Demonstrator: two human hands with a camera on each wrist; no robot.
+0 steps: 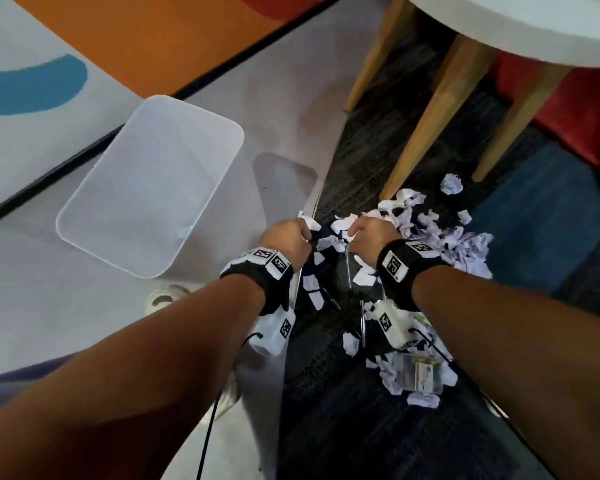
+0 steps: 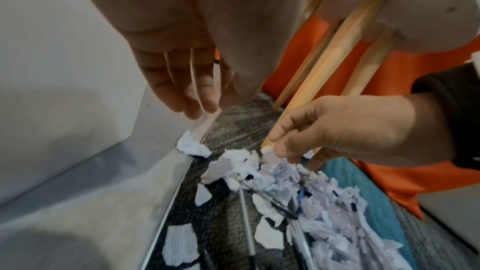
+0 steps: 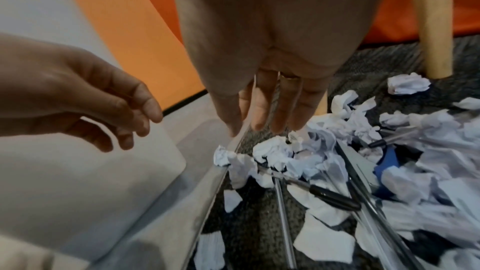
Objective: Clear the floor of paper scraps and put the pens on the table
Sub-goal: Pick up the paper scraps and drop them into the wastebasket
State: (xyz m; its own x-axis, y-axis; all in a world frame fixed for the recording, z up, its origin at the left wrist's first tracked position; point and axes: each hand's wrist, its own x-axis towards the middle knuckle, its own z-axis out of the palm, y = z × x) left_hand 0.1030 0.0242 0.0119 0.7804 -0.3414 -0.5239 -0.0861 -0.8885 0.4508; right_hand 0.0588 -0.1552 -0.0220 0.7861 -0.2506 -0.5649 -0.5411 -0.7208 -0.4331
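A heap of torn and crumpled white paper scraps [image 1: 430,237] lies on the dark carpet by the table legs. Several pens lie among them: a black-capped pen [image 3: 332,194] and a clear pen [image 3: 283,213] show in the right wrist view. My right hand [image 1: 368,233] reaches down into the near edge of the heap, its fingers [image 3: 265,110] straight and just above the scraps. My left hand [image 1: 291,237] hovers beside it over the carpet's edge, fingers [image 2: 187,89] relaxed and holding nothing. A crumpled scrap [image 2: 192,145] lies right below it.
A white plastic bin [image 1: 149,185] stands on the light floor to the left. The white table top [image 1: 499,22] on wooden legs [image 1: 437,123] rises behind the heap. A tape roll [image 1: 163,299] lies near my left forearm. A clear plastic pack [image 1: 423,375] lies among the near scraps.
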